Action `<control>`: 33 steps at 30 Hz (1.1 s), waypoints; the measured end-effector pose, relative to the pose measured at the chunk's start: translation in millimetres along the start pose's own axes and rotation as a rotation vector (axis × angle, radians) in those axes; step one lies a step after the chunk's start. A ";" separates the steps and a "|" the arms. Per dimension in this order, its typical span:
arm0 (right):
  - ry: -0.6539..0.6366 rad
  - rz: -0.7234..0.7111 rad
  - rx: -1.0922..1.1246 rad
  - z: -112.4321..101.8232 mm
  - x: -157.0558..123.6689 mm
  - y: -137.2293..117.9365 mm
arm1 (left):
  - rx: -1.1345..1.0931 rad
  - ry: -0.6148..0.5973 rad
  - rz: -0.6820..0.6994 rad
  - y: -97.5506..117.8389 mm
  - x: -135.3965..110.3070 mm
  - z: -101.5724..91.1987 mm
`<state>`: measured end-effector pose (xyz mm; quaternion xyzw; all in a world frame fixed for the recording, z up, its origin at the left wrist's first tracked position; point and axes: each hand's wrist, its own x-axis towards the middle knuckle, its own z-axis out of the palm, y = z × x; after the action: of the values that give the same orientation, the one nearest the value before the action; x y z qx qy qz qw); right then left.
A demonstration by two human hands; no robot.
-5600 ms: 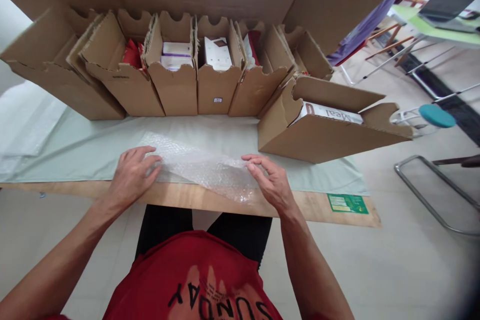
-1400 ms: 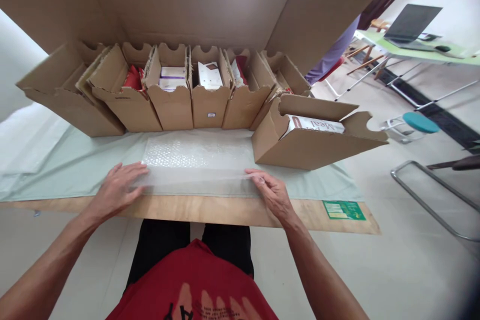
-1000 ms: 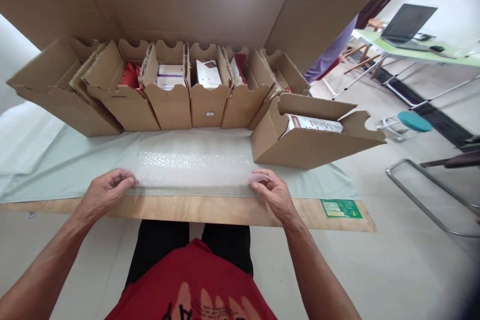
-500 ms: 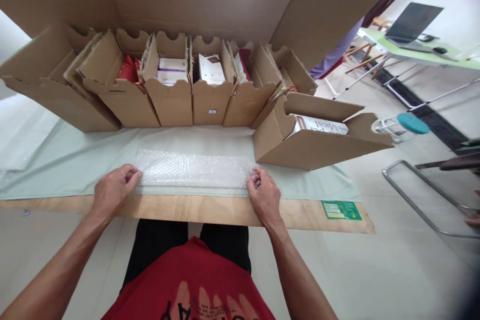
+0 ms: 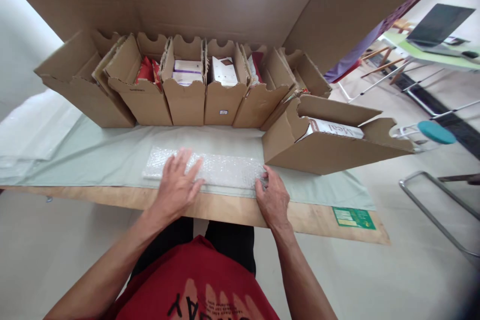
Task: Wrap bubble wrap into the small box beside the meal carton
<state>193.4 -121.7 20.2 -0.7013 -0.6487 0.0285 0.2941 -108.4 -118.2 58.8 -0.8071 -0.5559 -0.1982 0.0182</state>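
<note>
A folded strip of bubble wrap lies flat along the front of the cloth-covered table. My left hand, slightly blurred, is spread over its left half with the fingers apart, palm down; whether it presses on the wrap I cannot tell. At the strip's right end, my right hand has its thumb and curled fingers closed on the edge. Just behind that hand stands a cardboard box with a white package printed "Meal" in it.
Several cardboard bins line the back, holding red packets and small white boxes. A stack of clear wrap sheets lies at the left. The table's bare wooden edge runs along the front. A blue stool stands at the right.
My left hand has let go of the strip's left end and moved right, opening over the wrap. My right hand stays at the right end. The whole view has shifted slightly.
</note>
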 end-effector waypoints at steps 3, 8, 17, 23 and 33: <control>0.025 -0.062 -0.049 -9.1 -2.6 3.2 | 0.017 -0.243 0.108 23.1 3.1 23.9; 0.138 -0.264 -0.092 -18.7 -8.2 -37.3 | 0.060 -0.315 0.107 21.9 -3.7 41.0; -0.333 -0.439 -0.038 23.2 -11.5 -70.3 | 0.058 -0.293 0.140 -0.8 -12.5 29.8; -0.208 -0.346 -0.049 -18.2 -20.7 4.4 | 0.034 -0.109 0.084 -64.9 -35.0 15.4; -0.185 -0.653 -0.067 -35.7 1.9 13.0 | 0.091 0.069 0.316 -87.7 -22.2 4.3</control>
<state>220.4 -133.2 44.4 -0.4604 -0.8635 -0.0247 0.2045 -193.1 -103.5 30.5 -0.8756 -0.4293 -0.1950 0.1047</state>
